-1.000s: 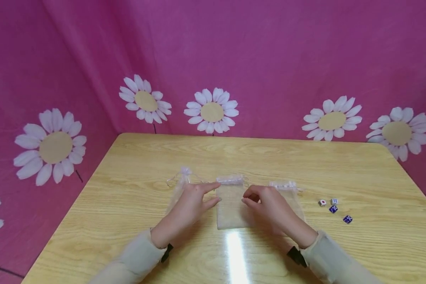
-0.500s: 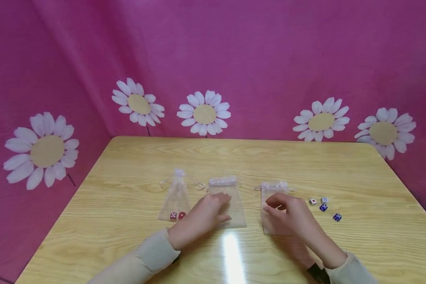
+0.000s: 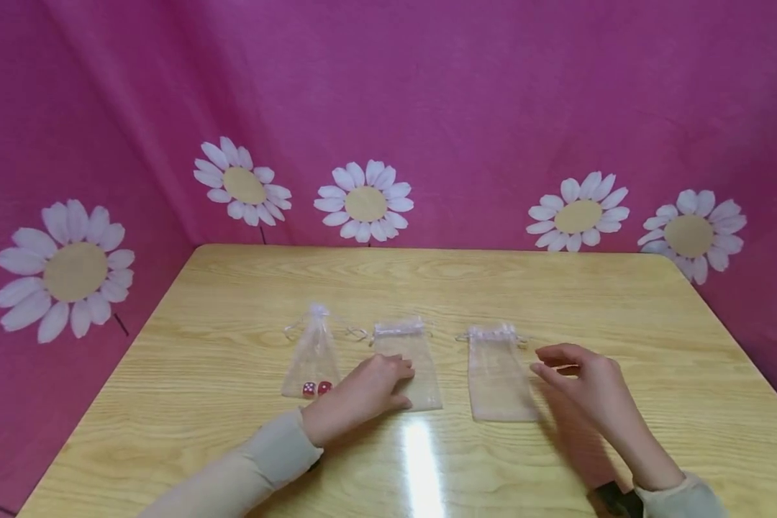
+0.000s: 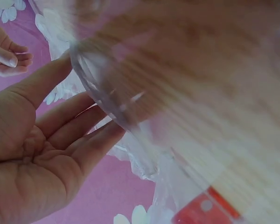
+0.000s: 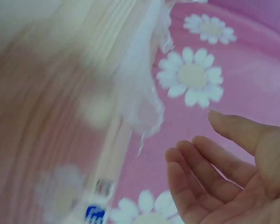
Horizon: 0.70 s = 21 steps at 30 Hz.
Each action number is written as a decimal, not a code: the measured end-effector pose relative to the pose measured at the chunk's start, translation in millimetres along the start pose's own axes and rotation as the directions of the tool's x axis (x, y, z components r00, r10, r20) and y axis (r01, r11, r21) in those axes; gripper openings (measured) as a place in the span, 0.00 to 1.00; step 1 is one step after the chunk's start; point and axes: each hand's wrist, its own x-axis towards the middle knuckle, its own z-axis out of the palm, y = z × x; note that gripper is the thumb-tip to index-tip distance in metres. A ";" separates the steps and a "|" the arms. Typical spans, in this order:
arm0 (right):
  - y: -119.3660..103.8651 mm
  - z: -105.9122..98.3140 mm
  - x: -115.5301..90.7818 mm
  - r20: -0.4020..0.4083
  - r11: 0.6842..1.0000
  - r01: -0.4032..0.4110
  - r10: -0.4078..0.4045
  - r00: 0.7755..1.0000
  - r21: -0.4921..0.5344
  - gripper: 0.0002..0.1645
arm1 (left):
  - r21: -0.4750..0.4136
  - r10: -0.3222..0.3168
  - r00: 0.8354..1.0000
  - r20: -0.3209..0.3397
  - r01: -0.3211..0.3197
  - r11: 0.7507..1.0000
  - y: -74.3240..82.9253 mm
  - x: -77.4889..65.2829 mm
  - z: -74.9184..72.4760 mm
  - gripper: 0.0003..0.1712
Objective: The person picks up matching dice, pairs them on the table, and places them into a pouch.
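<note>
Three sheer white drawstring organza bags lie in a row on the wooden table. My left hand (image 3: 369, 388) rests over the middle bag (image 3: 425, 392), fingers fairly straight and touching it. The left bag (image 3: 315, 360), gathered at its neck, contains two red dice (image 3: 309, 389); a red die (image 4: 203, 210) also shows in the left wrist view. The right bag (image 3: 500, 381) lies flat. To its right hovers my right hand (image 3: 589, 385), fingers loosely bent around nothing. It hides the dice in the head view; a blue die (image 5: 95, 214) and a whitish die (image 5: 104, 187) appear in the right wrist view.
The light wooden table (image 3: 285, 460) has a bright light reflection near its front. A magenta curtain (image 3: 460, 108) with white daisies stands behind the table and along its left side.
My right hand has moved right, from the middle bag across the right bag to beyond it. My left hand has shifted from the middle bag's left edge to lie over that bag.
</note>
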 end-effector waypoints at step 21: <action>79.5 -32.1 -10.5 0.009 0.979 -0.168 0.170 0.985 -0.112 0.25 | 0.021 0.041 0.999 0.024 -0.042 0.999 -3.6 -1.7 -1.7 0.20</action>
